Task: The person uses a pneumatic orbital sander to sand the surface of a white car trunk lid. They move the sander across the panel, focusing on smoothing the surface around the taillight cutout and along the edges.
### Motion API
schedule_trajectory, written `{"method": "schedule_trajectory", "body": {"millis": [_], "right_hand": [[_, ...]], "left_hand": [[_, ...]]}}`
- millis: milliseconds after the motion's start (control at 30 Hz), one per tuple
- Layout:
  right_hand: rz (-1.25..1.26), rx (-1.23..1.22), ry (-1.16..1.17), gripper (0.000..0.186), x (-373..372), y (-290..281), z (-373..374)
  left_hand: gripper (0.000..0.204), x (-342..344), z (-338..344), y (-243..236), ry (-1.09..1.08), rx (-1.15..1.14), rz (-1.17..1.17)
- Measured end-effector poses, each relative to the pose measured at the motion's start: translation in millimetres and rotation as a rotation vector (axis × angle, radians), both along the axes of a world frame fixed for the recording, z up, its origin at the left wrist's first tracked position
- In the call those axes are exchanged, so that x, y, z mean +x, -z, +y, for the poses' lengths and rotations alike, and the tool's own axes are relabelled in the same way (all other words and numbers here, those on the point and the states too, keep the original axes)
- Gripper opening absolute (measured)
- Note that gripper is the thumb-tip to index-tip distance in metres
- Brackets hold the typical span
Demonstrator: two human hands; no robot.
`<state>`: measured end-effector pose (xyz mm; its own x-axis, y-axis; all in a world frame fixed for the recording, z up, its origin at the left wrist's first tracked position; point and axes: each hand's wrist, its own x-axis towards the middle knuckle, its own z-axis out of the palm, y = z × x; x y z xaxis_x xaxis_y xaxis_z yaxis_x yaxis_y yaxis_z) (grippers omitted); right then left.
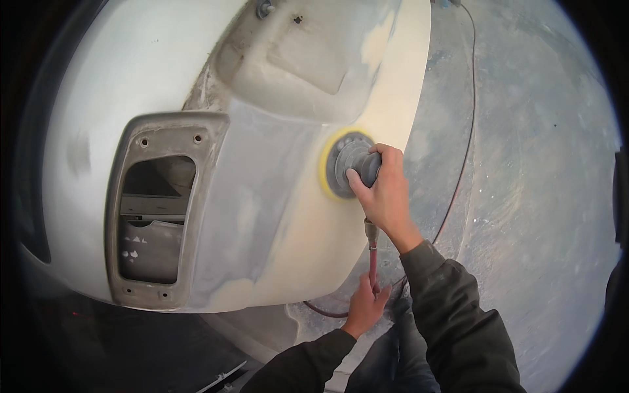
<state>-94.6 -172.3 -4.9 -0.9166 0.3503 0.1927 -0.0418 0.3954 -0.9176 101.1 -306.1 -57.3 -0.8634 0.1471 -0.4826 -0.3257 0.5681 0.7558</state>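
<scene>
My right hand (385,190) is wrapped round the top of a grey air sander (345,159), thumb on the near side of its head. The sander's yellow-edged round pad (325,171) lies against the cream-and-grey patch of a car body panel (308,242). Below it, my left hand (367,305) closes round the red air hose (373,262), which runs up to the sander's fitting. What the pad covers on the panel is hidden.
Left of the sander, the panel has a framed lamp opening (154,219) with bolt holes. A recessed area (295,59) lies beyond. The hose trails across the scuffed grey floor (517,196) on the right. My legs (393,357) stand close below the panel's edge.
</scene>
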Motion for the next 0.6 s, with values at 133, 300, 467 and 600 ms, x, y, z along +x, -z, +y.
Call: {"method": "schedule_trajectory", "body": {"millis": [133, 300, 467, 600], "right_hand": [[-0.059, 0.041, -0.188, 0.052, 34, 2, -21], [0.025, 0.063, -0.161, 0.051, 31, -7, -23], [0.036, 0.024, -0.156, 0.050, -15, -7, 10], [-0.054, 0.038, -0.149, 0.051, -7, 9, 22]], "left_hand": [[0.051, 22, -3, 15, 0.026, -0.049, -0.056], [0.053, 19, 7, 18, -0.003, -0.091, -0.050], [0.048, -31, 38, 18, -0.041, -0.060, 0.041], [0.044, -19, 55, 31, -0.044, -0.096, -0.010]]}}
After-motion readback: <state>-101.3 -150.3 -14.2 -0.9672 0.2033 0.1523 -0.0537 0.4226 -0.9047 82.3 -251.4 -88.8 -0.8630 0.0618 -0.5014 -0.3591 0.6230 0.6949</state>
